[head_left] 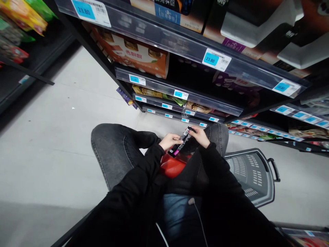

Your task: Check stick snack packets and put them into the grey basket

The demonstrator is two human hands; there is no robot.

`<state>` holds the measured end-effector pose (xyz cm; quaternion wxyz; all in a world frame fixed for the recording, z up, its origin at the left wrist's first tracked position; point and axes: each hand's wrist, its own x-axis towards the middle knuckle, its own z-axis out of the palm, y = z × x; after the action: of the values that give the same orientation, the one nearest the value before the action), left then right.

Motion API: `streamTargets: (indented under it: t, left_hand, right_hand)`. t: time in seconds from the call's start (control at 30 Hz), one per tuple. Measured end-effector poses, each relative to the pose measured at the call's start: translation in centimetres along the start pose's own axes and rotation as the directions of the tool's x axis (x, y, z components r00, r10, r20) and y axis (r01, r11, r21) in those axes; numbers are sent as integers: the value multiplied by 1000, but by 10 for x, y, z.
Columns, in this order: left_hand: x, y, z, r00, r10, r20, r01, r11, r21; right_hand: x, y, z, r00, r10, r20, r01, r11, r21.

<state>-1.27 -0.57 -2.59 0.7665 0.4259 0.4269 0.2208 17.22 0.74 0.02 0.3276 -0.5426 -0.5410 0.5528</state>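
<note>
A slim black package [180,145] with white print and a pink patch at its lower end is held slanted above my lap. My left hand [170,141] grips its left side, thumb lying over the front. At the upper end, my right hand [200,136] has its fingers closed around the package. What the package contains cannot be read from here. Beneath it, between my legs, a glossy red surface [173,167] shows, partly covered by my arms and trousers.
A grey shopping basket [257,178] stands on the floor to my right. In front rise store shelves with price tags [216,59] and orange drink boxes [133,51]. Bagged snacks [25,15] fill another shelf at upper left. A white cable [199,219] hangs down my front.
</note>
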Motion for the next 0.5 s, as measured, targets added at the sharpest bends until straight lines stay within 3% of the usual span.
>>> streamTargets:
  t: [0.2, 0.37, 0.5]
  left_hand:
    - [2, -3, 3, 1000, 16, -14, -15, 999, 46]
    - [1, 1, 8, 995, 63, 77, -70, 994, 79]
    - [2, -4, 13, 995, 72, 70, -77, 994, 76]
  right_hand:
    - [-4, -4, 5, 999, -6, -36, 5, 1000, -23]
    - [-4, -1, 11, 989, -50, -143, 25, 984, -174]
    - [-3, 2, 13, 991, -36, -131, 14, 986, -166]
